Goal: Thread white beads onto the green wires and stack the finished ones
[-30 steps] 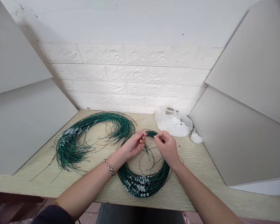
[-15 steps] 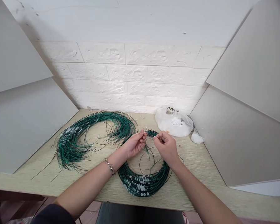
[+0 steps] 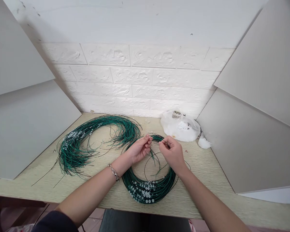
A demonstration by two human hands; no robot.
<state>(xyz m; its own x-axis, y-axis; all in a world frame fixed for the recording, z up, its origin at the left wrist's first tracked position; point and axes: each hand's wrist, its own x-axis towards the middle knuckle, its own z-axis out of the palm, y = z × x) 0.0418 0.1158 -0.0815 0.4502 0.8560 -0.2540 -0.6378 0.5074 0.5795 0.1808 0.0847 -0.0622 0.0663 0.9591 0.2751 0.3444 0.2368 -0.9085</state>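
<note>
A ring of dark green and black cords lies on the table under my hands. Small clear-white beads are gathered along its near side. My left hand is above the ring's far left part, thumb and forefinger pinched together; what is between them is too small to make out. Just to its right, my right hand is closed in a pinch on a thin dark cord, mostly hidden by the fingers. The fingertips of both hands are a short gap apart. A few loose cord ends curl inside the ring.
On the left lies a second, looser bundle of green cords with white beads. At the back right sit a white plastic bag with small white pieces and a smaller bag. Grey panels flank the wooden table.
</note>
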